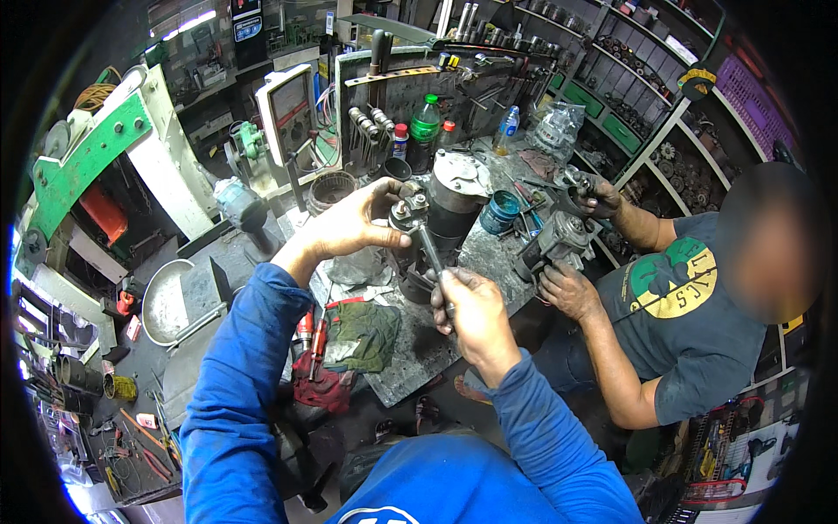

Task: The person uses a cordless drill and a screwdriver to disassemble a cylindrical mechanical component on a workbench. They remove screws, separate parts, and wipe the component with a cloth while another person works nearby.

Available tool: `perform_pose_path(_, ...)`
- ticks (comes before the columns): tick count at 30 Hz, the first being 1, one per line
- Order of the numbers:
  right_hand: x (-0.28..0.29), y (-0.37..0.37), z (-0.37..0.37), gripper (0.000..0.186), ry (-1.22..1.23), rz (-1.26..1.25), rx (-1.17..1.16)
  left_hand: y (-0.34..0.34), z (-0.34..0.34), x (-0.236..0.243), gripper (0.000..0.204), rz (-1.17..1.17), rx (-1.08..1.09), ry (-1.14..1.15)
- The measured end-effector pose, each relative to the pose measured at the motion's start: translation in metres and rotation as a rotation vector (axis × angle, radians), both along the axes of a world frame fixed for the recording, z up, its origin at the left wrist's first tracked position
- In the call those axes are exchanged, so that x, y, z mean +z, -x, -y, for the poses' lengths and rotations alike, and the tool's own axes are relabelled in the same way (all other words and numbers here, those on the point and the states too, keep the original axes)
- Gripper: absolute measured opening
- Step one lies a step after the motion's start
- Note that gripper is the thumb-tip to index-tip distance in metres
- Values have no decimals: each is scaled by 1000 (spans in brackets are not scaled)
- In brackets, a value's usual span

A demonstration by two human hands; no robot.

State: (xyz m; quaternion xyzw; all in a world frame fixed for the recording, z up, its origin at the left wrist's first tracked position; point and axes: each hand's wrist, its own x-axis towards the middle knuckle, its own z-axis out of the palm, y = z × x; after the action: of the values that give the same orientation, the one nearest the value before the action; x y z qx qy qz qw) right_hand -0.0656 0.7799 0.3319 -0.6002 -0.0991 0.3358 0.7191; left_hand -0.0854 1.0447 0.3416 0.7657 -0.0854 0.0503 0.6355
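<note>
On the bench stands a large black cylindrical motor point(449, 214) with a silver end cap. Beside it is a smaller cylinder with bolt terminals point(410, 208) on top. My left hand point(362, 223) curls its thumb and fingers around this terminal end. In my closed right hand point(476, 316) is a metal wrench point(429, 249), slanting up to the terminals; its head is partly hidden, so the wrench's exact type cannot be told. Under my forearms lie a green rag point(367, 336), a red rag point(321, 384) and a red-handled screwdriver point(319, 336).
To the right, a co-worker point(690, 306) handles another motor-like metal part point(559, 240). Behind the motor stand a green bottle point(425, 120), a red-capped spray can point(400, 141) and a blue tub point(500, 212). A metal basin point(166, 301) sits left, near a green-and-white machine frame point(96, 144).
</note>
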Motion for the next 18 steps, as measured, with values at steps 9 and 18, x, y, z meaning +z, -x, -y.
perform_pose_path(9,-51,0,92,34,394,351,662,-2,4,1,76,3,85,-137)
perform_pose_path(18,-172,-97,119,36,937,824,6,11,12,15,80,-82,243,-254)
